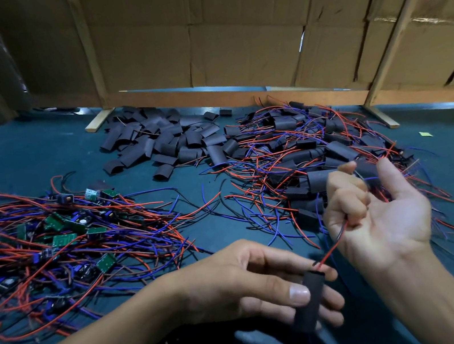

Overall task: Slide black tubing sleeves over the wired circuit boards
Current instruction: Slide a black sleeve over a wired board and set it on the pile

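Observation:
My left hand (256,281) pinches a black tubing sleeve (307,302) between thumb and fingers, low in the middle of the view. Red and black wires (333,248) run out of the sleeve's top end up into my right hand (377,212). That hand is palm up, its fingers curled round the wires, with a dark sleeved piece (369,175) between thumb and forefinger. Any board inside the sleeve is hidden. Bare green boards with red and blue wires (59,238) lie heaped at the left.
A pile of loose black sleeves (161,143) lies at the back centre of the blue table (227,219). Sleeved boards with tangled wires (306,152) are piled at the right. A cardboard wall on a wooden frame (198,41) closes the back.

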`<state>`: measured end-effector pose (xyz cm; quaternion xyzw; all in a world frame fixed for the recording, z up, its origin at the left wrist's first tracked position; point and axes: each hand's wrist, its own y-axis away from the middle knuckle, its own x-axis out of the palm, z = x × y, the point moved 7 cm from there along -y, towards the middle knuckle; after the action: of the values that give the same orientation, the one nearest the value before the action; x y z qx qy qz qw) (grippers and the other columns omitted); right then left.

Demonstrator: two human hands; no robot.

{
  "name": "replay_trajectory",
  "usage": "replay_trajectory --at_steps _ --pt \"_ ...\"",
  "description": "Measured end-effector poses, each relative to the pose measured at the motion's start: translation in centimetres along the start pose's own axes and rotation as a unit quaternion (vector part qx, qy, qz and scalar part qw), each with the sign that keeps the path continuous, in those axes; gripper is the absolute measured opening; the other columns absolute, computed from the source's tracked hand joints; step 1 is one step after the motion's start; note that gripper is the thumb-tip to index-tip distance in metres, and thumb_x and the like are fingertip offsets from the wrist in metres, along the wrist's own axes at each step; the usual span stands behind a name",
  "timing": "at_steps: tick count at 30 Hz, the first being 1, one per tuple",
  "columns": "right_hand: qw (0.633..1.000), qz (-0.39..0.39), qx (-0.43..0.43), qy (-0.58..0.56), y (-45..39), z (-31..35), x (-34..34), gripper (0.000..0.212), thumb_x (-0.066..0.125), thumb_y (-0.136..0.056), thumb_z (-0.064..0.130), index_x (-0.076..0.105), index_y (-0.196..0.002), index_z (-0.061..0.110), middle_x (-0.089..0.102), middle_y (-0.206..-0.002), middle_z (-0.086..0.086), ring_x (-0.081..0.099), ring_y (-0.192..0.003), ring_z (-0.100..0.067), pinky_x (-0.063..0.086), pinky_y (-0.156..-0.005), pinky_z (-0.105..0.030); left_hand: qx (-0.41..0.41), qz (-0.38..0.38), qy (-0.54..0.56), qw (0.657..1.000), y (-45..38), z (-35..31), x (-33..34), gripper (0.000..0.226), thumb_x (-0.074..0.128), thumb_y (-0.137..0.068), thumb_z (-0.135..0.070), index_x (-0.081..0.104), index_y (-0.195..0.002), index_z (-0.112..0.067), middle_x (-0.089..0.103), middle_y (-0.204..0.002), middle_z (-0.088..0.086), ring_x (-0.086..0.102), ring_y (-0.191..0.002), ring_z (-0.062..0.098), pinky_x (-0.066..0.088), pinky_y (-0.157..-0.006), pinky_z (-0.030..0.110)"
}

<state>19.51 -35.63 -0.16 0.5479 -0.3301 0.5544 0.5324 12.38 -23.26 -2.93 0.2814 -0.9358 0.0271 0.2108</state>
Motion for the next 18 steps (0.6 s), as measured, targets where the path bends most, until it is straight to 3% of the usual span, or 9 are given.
replay_trajectory --at_steps 4,7,10,13,16,18 --pt "0.999 0.029 0.025 -0.024 0.2 -1.2 0.4 0.035 0.057 -0.096 0.041 0.052 -0.083 0.009 0.025 -0.058 0.004 0.022 -0.037 -0.01 0.017 -0.027 -0.022 0.009 -0.012 0.02 1.0 0.2 -0.3 -0.4 0.044 0.057 -0.091 0.001 0.055 -0.136 0.003 0.061 -0.129 0.024 0.064 -0.117 0.034 0.046 -0.108 0.045" --pt "0.999 0.014 0.023 -0.02 0.4 -1.2 0.7 0.035 0.058 -0.096 0.04 0.053 -0.082 0.008 0.025 -0.057 0.004 0.023 -0.036 -0.011 0.017 -0.028 -0.022 0.02 -0.03 0.014 0.999 0.2 -0.4 -0.7 0.044 0.056 -0.091 0.007 0.061 -0.132 -0.006 0.066 -0.124 0.019 0.067 -0.111 0.027 0.052 -0.099 0.038" --pt "0.999 0.014 0.022 -0.032 0.6 -0.9 0.9 0.034 0.058 -0.097 0.038 0.053 -0.083 0.007 0.026 -0.057 0.003 0.024 -0.036 -0.011 0.017 -0.028 -0.022 0.052 -0.105 -0.089 0.989 0.0 -0.7 -1.3 0.05 0.064 -0.088 0.009 0.064 -0.129 -0.02 0.072 -0.117 0.011 0.067 -0.104 0.022 0.054 -0.089 0.029" --pt "0.998 0.021 0.022 -0.047 0.6 -0.7 1.1 0.033 0.059 -0.097 0.036 0.052 -0.083 0.007 0.027 -0.057 0.002 0.025 -0.035 -0.013 0.018 -0.028 -0.023 0.116 -0.217 -0.304 0.92 0.5 -1.8 -1.8 0.063 0.081 -0.081 -0.005 0.056 -0.136 -0.026 0.073 -0.114 0.002 0.071 -0.102 0.017 0.058 -0.09 0.032" --pt "1.0 0.018 0.013 -0.019 0.6 -0.5 1.1 0.033 0.06 -0.096 0.036 0.054 -0.082 0.007 0.026 -0.058 0.004 0.024 -0.036 -0.011 0.018 -0.028 -0.022 0.168 -0.231 -0.417 0.863 1.0 -2.8 -0.8 0.077 0.084 -0.081 -0.016 0.045 -0.145 -0.035 0.071 -0.114 -0.011 0.073 -0.089 0.013 0.061 -0.08 0.037" --pt "1.0 0.016 0.009 -0.006 0.6 -0.4 1.2 0.034 0.06 -0.095 0.037 0.055 -0.081 0.007 0.025 -0.059 0.005 0.023 -0.038 -0.01 0.018 -0.029 -0.022 0.189 -0.23 -0.459 0.837 1.2 -3.5 -0.1 0.081 0.084 -0.082 -0.019 0.041 -0.148 -0.035 0.07 -0.118 -0.017 0.068 -0.077 0.001 0.06 -0.072 0.039"
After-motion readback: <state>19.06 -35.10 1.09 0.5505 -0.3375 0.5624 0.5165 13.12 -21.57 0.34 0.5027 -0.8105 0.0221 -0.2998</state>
